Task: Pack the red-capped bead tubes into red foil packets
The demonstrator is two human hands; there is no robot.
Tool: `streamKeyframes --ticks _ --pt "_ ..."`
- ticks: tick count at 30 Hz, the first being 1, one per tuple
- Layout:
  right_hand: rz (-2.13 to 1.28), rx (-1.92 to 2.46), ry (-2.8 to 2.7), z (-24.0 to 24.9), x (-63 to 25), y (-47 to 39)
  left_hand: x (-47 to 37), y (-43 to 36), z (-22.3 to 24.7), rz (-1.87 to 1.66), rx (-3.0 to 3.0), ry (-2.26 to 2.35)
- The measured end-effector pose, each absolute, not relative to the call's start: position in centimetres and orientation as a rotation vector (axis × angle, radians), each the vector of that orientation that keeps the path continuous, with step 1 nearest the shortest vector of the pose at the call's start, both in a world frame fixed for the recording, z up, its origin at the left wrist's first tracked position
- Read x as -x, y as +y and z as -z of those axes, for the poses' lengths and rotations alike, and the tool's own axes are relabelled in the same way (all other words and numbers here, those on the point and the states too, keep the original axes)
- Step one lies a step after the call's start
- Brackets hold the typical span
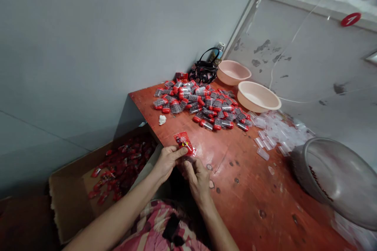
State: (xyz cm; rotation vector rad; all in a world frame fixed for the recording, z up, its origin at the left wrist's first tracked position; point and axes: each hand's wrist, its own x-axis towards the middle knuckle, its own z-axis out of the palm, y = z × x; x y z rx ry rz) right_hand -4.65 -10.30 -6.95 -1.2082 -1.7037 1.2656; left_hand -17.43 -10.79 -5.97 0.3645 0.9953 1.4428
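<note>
Near the table's front edge, my left hand (169, 160) pinches a red printed packet (184, 142) with a yellow spot, its thumb across the lower part. My right hand (196, 174) is closed at the packet's lower end, fingers curled around a small dark part that is mostly hidden. Beyond the hands, a heap of small clear containers with red ends and dark contents (209, 104) lies on the red table (232, 204). Many red packets (126, 164) fill a cardboard box (66, 200) below the table at the left.
A pink basin (234, 71) and a cream basin (259, 96) stand by the wall. Clear empty tubes (275, 131) lie right of the heap, near a large metal bowl (338, 180). A black patterned bag (203, 71) sits at the back; a white crumpled scrap (162, 119) lies near the left edge.
</note>
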Motion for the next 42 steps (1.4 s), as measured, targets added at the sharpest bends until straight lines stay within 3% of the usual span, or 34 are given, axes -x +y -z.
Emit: streamKeyframes --ticks 7,13,18,23,29,35,42 --pt "-1.847 1.049 -1.341 7.3 4.8 -9.8 18.3 -10.7 5.8 -1.311 -0.592 1.074" --pt "-1.410 1.185 -1.524 7.3 5.1 -10.1 18.2 -10.8 6.1 -1.320 -0.562 1.092" --pt "-1.775 1.083 -1.389 7.6 5.3 -10.0 18.0 -11.2 5.9 -1.305 -0.547 1.048" --pt "-1.494 1.182 -1.564 7.3 5.3 -10.0 17.7 -11.2 6.2 -1.374 -0.454 1.076" --pt "-1.772 1.061 -1.440 7.3 5.1 -10.1 18.3 -11.6 6.1 -1.221 -0.574 1.038" --pt "-1.459 1.179 -1.666 6.8 5.1 -10.3 18.0 -11.7 6.4 -1.388 -0.481 1.062" --pt "-1.822 0.993 -1.418 7.0 5.1 -10.5 19.1 -11.9 5.5 -1.147 -0.635 0.906"
